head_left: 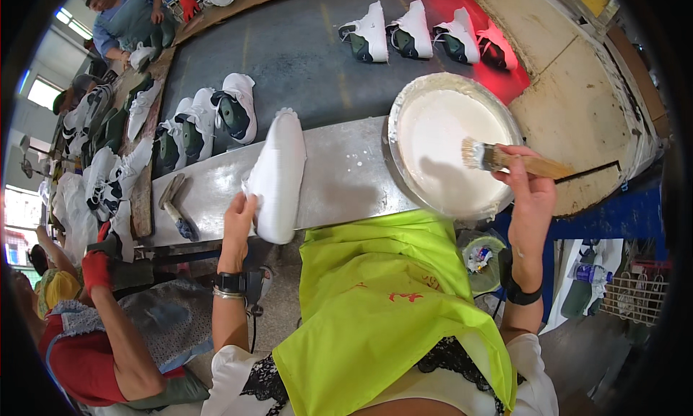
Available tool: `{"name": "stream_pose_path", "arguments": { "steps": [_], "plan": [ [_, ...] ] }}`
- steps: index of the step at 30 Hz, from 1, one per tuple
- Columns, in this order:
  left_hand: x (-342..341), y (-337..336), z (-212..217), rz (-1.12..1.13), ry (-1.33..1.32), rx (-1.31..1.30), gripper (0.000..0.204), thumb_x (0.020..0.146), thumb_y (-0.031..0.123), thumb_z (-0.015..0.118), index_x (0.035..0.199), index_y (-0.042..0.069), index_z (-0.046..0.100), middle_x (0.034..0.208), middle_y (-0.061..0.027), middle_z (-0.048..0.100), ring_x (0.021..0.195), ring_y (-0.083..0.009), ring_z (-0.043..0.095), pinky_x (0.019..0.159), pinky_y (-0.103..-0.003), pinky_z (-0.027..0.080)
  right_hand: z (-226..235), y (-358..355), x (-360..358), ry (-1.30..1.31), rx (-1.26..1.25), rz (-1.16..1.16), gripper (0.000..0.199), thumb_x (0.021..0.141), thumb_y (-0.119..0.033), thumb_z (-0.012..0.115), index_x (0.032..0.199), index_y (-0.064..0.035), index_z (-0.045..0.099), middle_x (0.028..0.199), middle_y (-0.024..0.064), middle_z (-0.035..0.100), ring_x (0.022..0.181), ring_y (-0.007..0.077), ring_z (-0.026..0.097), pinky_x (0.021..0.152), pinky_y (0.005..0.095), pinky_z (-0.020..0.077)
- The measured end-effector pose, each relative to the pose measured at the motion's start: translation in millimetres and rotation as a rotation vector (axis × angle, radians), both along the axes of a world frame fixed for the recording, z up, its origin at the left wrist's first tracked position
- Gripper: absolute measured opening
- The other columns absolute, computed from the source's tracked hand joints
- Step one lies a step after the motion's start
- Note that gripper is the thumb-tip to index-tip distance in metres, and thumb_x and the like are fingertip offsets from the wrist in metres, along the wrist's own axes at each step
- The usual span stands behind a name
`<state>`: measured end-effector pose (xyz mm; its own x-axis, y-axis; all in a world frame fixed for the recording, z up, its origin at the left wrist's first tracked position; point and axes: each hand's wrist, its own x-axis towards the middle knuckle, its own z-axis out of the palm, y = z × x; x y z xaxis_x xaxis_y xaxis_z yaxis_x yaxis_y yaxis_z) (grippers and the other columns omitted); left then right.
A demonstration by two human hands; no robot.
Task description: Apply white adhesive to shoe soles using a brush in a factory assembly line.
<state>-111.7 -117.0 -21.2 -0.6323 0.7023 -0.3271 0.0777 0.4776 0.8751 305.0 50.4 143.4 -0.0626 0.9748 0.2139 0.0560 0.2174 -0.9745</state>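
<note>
My left hand point(237, 225) grips the edge of a white shoe point(279, 178), turned with its smooth white underside toward me, over the edge of the metal ledge. My right hand point(530, 192) is closed round a flat brush with a wooden handle point(547, 166). Its pale, wet-looking bristles point(474, 155) hang over a large round basin point(394, 138) of creamy white liquid point(440, 131), casting a shadow on it. The basin stands to the right of the shoe, its rim crusted with dried white residue.
Several white-and-dark-green shoes point(238, 109) stand on the dark conveyor belt point(289, 55); the far right one is under red light. Another brush point(177, 207) lies on the metal ledge point(339, 163). Co-workers handle shoes at left, one wearing a red glove point(97, 272). A wire basket point(632, 298) is lower right.
</note>
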Motion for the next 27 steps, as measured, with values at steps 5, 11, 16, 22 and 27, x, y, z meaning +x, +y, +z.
{"name": "stream_pose_path", "arguments": {
  "steps": [5, 11, 16, 22, 27],
  "plan": [
    [-3, 23, -11, -0.407, 0.688, -0.226, 0.125, 0.061, 0.050, 0.083, 0.140, -0.016, 0.013, 0.138, -0.0362, 0.034, 0.128, -0.0400, 0.042, 0.106, -0.039, 0.034, -4, -14, -3, -0.019, -0.065, 0.034, 0.020, 0.096, -0.012, 0.053, 0.107, 0.0028, 0.060, 0.107, 0.0118, 0.063, 0.096, 0.0158, 0.061, 0.079, 0.0285, 0.0529],
    [-38, 48, 6, -0.594, 0.439, -0.171, 0.125, 0.058, 0.049, 0.083, 0.142, -0.012, 0.014, 0.133, -0.0328, 0.043, 0.126, -0.0413, 0.044, 0.106, -0.039, 0.035, -8, -18, 9, 0.011, -0.065, 0.023, 0.020, 0.096, -0.013, 0.053, 0.107, 0.0028, 0.060, 0.108, 0.0123, 0.063, 0.096, 0.0158, 0.061, 0.080, 0.0287, 0.0525],
    [-13, 52, 16, -0.552, 0.664, -0.246, 0.122, 0.060, 0.044, 0.083, 0.145, -0.007, 0.012, 0.134, -0.0308, 0.043, 0.123, -0.0402, 0.047, 0.105, -0.039, 0.036, -18, -14, 14, 0.010, -0.112, 0.002, 0.019, 0.096, -0.013, 0.054, 0.106, 0.0026, 0.060, 0.104, 0.0110, 0.065, 0.094, 0.0141, 0.061, 0.078, 0.0274, 0.0524],
    [64, 96, 68, -0.644, 1.617, 0.004, 0.109, 0.051, 0.026, 0.085, 0.144, 0.013, 0.031, 0.129, -0.0273, 0.041, 0.123, -0.0389, 0.038, 0.102, -0.055, 0.027, -21, -13, 22, 0.041, -0.119, 0.045, 0.019, 0.095, -0.013, 0.056, 0.105, 0.0027, 0.062, 0.102, 0.0111, 0.066, 0.092, 0.0129, 0.062, 0.075, 0.0262, 0.0530],
    [75, 80, 51, -0.709, 1.991, 0.005, 0.060, 0.082, 0.010, 0.053, 0.139, 0.023, 0.039, 0.130, -0.0291, 0.042, 0.124, -0.0406, 0.041, 0.102, -0.057, 0.031, -14, -25, 14, 0.091, -0.113, 0.097, 0.019, 0.095, -0.012, 0.055, 0.105, 0.0027, 0.062, 0.102, 0.0110, 0.066, 0.093, 0.0129, 0.062, 0.075, 0.0261, 0.0530]
  ]
}}
